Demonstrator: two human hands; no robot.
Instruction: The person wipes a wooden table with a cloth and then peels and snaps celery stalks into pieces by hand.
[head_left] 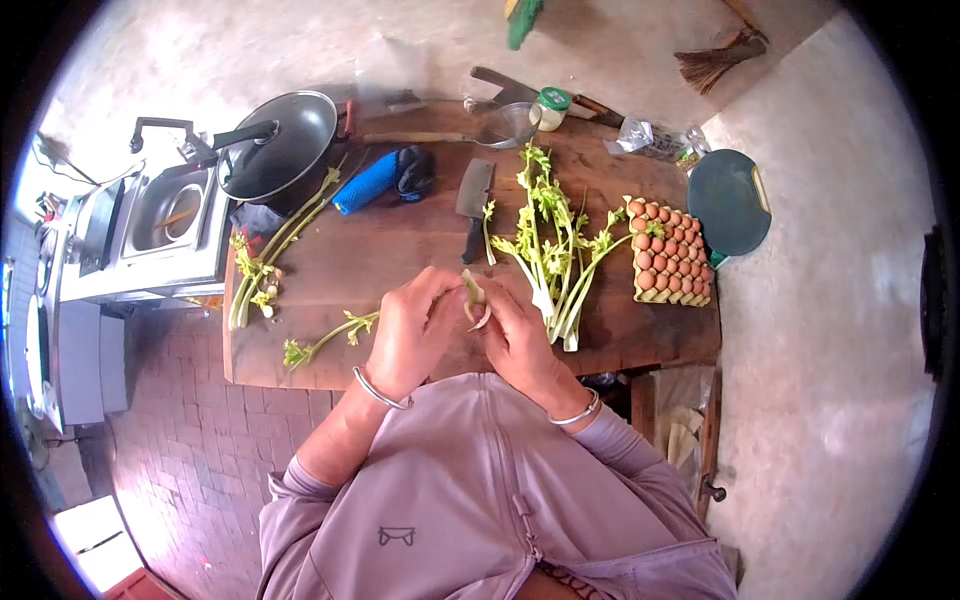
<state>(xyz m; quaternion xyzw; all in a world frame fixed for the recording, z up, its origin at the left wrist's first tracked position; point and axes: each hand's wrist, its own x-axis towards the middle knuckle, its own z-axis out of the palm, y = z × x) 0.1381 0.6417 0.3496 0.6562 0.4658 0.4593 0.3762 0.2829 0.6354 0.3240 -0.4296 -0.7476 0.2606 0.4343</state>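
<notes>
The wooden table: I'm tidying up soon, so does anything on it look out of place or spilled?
One thing: a celery leaf lies over the eggs, odd because the main celery bunch lies beside their tray. I can't tell whether it's loose. No spill shows on the table.

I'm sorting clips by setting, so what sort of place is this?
Most likely a home kitchen: there is a sink at the left, a wok at the back of the wooden table, and a tray of eggs beside the celery.
</notes>
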